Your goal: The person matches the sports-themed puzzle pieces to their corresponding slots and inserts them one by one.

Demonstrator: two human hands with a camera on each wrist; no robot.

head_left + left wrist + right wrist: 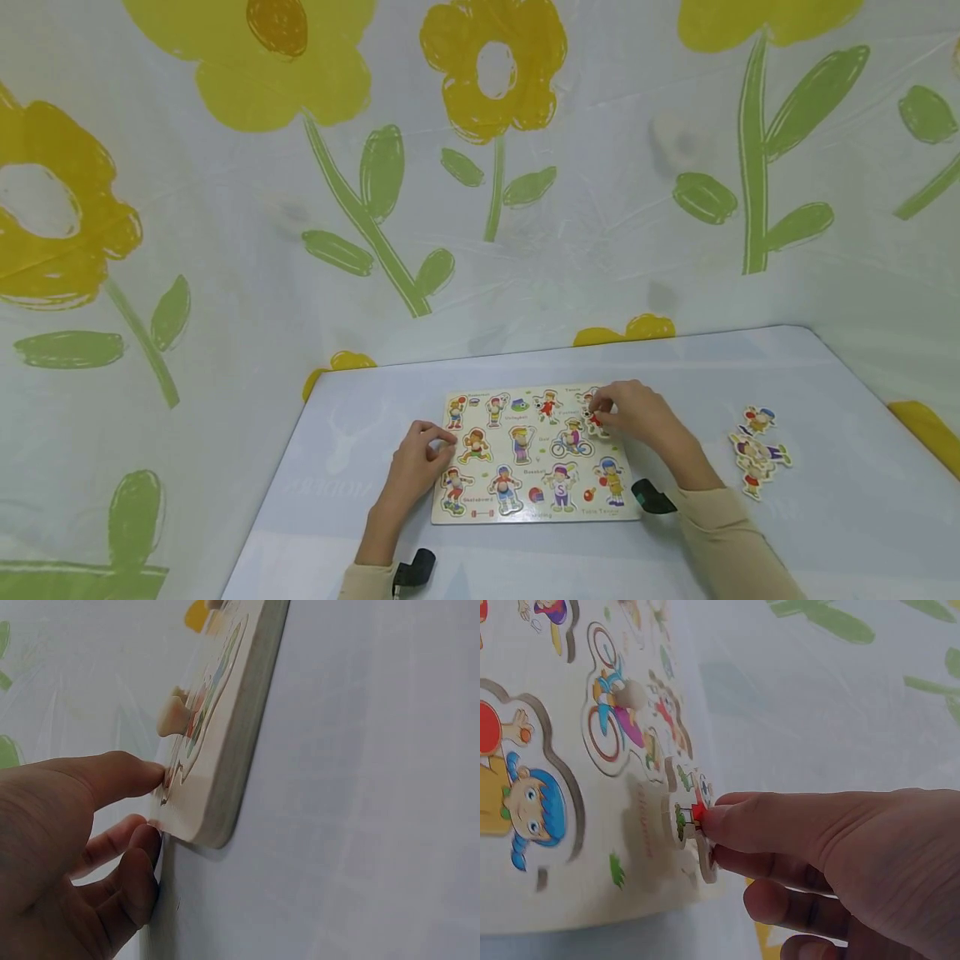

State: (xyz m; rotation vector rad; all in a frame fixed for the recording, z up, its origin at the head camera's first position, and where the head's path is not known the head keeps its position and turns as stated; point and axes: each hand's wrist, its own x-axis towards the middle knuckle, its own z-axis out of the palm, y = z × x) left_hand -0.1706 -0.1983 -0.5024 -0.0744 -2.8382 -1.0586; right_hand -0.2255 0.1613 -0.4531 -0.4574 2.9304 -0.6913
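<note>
A wooden puzzle board (498, 454) with printed sports figures lies flat on the table. At its left edge is my left hand (417, 457); in the left wrist view the thumb (139, 776) presses the board's face while curled fingers sit against its side. My right hand (637, 408) pinches a small puzzle piece (696, 813) with a red-clad figure between thumb and fingers. That piece tilts over the board's far right corner, close to its slot. Nearby, the cyclist piece (572, 440) has a round knob (630, 695).
Several loose puzzle pieces (757, 450) lie in a cluster on the table (705, 383), right of the board. A black wrist camera (652, 497) sits beside the right wrist, another (415, 568) by the left. Behind the table hangs a flower-print curtain (585, 250).
</note>
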